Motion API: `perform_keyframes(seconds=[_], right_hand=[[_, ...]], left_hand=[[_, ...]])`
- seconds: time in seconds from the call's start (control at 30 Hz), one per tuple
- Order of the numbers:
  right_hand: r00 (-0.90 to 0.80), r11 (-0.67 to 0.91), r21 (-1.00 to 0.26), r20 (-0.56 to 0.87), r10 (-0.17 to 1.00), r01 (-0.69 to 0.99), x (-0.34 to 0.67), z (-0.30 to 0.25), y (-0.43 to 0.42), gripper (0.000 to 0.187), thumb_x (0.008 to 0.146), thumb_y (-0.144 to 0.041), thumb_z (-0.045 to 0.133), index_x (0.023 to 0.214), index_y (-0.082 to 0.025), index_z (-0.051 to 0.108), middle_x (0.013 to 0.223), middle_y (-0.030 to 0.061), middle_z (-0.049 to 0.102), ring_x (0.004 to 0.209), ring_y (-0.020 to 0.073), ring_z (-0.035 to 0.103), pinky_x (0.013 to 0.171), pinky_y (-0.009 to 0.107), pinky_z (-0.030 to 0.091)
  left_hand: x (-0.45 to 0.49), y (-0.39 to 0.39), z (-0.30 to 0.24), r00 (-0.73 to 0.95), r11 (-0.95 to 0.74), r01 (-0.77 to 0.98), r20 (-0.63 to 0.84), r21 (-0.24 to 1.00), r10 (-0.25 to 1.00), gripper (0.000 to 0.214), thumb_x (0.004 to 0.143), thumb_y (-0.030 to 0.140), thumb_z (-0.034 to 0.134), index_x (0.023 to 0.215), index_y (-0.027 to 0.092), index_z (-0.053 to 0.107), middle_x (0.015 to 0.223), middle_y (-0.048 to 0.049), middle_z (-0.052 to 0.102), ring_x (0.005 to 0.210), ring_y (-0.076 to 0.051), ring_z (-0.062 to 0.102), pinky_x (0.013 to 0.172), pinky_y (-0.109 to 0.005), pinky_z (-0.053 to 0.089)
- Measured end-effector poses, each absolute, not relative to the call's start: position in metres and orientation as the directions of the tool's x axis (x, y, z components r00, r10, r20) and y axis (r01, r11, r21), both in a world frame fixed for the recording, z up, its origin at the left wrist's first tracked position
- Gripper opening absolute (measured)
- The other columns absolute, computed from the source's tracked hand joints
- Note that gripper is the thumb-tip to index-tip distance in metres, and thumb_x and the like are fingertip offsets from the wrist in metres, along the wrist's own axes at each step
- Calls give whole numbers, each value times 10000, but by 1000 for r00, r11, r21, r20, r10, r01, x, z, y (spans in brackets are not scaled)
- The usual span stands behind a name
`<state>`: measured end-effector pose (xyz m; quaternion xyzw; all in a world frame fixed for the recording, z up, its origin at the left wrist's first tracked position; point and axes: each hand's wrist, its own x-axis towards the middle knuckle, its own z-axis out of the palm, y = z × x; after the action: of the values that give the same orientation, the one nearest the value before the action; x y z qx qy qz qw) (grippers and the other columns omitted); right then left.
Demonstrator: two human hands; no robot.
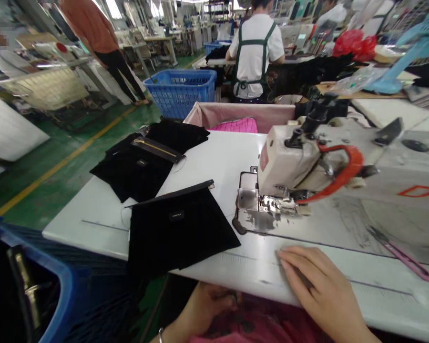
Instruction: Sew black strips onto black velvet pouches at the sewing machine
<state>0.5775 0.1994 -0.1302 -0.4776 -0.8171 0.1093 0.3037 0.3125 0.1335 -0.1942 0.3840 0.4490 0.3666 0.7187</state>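
My right hand (318, 286) rests on the front of the white sewing table (257, 281), palm down, fingers stretched out and holding nothing. Low at the table edge, over my dark red clothing (260, 324), my left hand (210, 307) is curled. Whatever its fingers may hold is hidden. A black fabric panel (182, 233) with a small label and a dark strip along its top lies left of the sewing machine (289, 162), overhanging the front edge. Behind it are more black fabric pieces (136, 171), one with a gold zipper (155, 146).
Pink-handled thread snips (403, 257) lie right of my right hand. A blue crate (64, 305) with black zippered pieces stands at lower left. Beyond the table are a pink-lined bin (268, 112), a blue basket (182, 90) and a seated co-worker (252, 47).
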Motion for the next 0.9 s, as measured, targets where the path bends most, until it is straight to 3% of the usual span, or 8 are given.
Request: perform_keyframes(seconds=[0.07,0.13,0.23,0.3,0.37,0.57,0.77,0.9], right_hand=[[-294,429,-635,313,903,642,567,-125,192,202,883,-235,606,1073,-274,660,1059,34,670,982,205,612,886,377,489],[-233,224,-849,123,965,479,550,-115,184,139,906,-290,584,1020,-271,661,1027,31,684,957,197,632,863,363,506],[-302,-162,-986,-163,939,27,521,-99,174,158,887,-352,624,1008,-252,605,1024,38,693,963,191,652,867,350,523],[-355,-297,-927,-205,912,-230,507,-91,169,248,831,-344,700,1009,-245,559,1005,33,688,951,180,653,877,347,523],[-338,-324,-876,-202,919,-356,500,-86,167,295,790,-318,747,988,-240,543,943,14,672,887,158,644,851,332,527],[-275,-320,-814,-206,939,-484,509,-84,164,207,826,-294,707,1001,-227,619,1025,33,638,908,162,595,832,338,528],[-364,-434,-653,-251,897,-620,513,-75,165,233,894,-293,598,1089,-183,662,1128,88,637,994,192,595,922,382,495],[-375,-474,-582,-290,880,-661,510,-77,163,312,885,-314,602,1157,-167,642,1157,109,637,994,192,611,936,374,484]], left_hand=[[308,124,-172,289,373,-114,-328,921,899,300,828,298,724,1082,147,670,964,-73,736,907,-219,706,821,-338,586],[306,125,-143,182,160,53,-167,986,969,357,848,240,694,1198,200,631,1046,-59,738,980,-212,702,888,-331,578],[314,141,-104,79,-203,365,187,909,979,464,878,141,628,1316,268,543,1143,-22,710,1047,-177,682,962,-310,551],[323,151,-88,98,-346,491,344,800,934,508,887,87,587,1343,300,513,1196,-1,686,1098,-155,657,999,-284,523],[332,156,-80,172,-438,550,417,711,893,524,898,61,553,1358,303,494,1244,0,659,1132,-144,636,1014,-268,506],[340,163,-68,351,-539,518,410,664,842,557,878,84,602,1377,283,454,1279,-15,631,1161,-156,603,1023,-292,486],[343,172,-63,375,-603,528,473,598,797,529,862,108,633,1346,270,492,1080,-30,680,986,-187,606,916,-362,499],[347,174,-64,334,-536,522,419,664,844,505,852,118,649,1313,287,530,1107,-33,658,994,-190,590,913,-354,496]])
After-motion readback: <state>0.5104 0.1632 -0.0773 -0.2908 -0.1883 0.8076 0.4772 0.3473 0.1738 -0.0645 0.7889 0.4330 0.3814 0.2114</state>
